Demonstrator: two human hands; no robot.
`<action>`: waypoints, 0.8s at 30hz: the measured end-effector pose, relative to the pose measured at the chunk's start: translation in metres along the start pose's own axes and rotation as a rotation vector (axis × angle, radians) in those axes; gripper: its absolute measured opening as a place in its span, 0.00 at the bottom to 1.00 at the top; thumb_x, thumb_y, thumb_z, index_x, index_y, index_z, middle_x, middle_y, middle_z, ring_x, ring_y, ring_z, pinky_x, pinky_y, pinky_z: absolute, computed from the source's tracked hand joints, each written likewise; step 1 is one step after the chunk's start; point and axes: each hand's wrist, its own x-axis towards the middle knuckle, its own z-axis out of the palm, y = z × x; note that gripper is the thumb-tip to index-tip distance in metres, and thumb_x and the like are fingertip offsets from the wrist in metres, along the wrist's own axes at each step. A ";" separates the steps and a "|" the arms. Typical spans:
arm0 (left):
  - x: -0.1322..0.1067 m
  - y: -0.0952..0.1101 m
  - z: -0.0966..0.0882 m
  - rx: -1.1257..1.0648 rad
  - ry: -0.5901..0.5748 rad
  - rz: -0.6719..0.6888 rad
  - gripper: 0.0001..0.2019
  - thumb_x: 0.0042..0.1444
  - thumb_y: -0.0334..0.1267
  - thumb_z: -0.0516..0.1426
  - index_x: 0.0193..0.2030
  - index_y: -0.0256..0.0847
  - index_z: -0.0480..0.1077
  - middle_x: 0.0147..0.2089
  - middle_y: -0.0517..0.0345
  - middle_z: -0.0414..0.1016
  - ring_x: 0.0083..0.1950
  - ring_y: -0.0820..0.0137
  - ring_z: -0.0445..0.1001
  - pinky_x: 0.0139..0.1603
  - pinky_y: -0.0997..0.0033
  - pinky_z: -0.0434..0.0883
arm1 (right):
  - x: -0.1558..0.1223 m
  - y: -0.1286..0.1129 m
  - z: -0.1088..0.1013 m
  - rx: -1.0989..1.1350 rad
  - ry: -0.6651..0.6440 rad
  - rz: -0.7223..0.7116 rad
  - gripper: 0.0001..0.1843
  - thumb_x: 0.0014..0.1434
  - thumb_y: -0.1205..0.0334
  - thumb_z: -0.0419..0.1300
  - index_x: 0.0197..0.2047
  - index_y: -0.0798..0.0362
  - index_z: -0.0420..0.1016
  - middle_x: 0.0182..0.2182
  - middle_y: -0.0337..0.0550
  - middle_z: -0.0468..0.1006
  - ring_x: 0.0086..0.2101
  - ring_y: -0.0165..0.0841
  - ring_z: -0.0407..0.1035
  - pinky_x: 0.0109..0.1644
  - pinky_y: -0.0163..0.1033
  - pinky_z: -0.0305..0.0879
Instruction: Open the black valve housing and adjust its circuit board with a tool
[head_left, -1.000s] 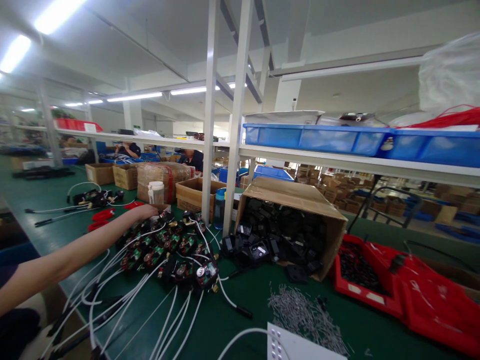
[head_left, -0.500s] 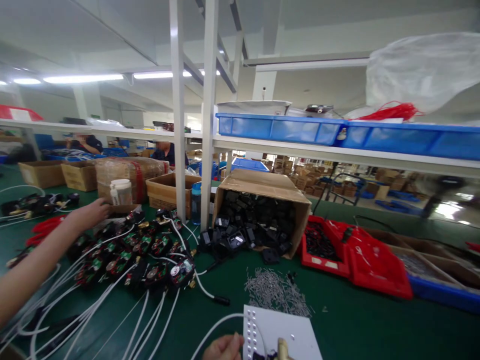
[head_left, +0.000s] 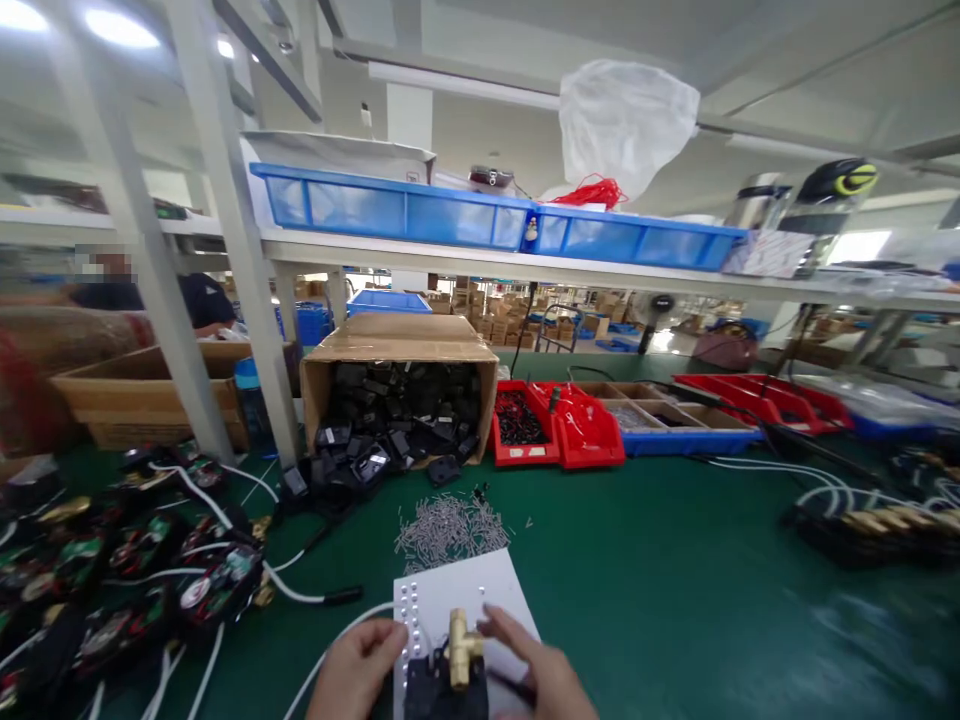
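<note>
L hand (head_left: 358,672) & R hand (head_left: 536,672): both at bottom edge, fingers curled partway round 1 valve (head_left: 457,668), black body w/ brass tee on top, held between them over white plate (head_left: 459,598). L thumb & fingers on body's left side; R fingertips on its right side. White cable (head_left: 337,640) runs off left from the valve.

Risk (judgement): grip sits low & partly out of view; valve could tip or slide on the plate if 1 hand lets go. Cable drag from the left could tug it. Loose pins (head_left: 448,522) just beyond the plate may scatter if plate gets shoved.

Surface: green mat bench (head_left: 675,580). Left: pile of valves w/ white leads (head_left: 135,570). Centre back: carton (head_left: 401,385) on its side, black parts spilling. Red bins (head_left: 559,430) just right of it.

Room: factory floor, white posts, shelf w/ blue trays (head_left: 487,220), cartons behind. 1 other person (head_left: 199,300) seated far left, beyond bench.
</note>
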 end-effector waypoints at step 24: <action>0.000 -0.006 0.016 0.272 0.134 0.077 0.07 0.40 0.29 0.57 0.23 0.36 0.78 0.21 0.57 0.73 0.25 0.71 0.65 0.28 0.75 0.57 | 0.127 0.074 -0.080 -0.200 0.157 -0.010 0.07 0.53 0.66 0.53 0.26 0.49 0.69 0.26 0.56 0.75 0.27 0.41 0.71 0.31 0.45 0.62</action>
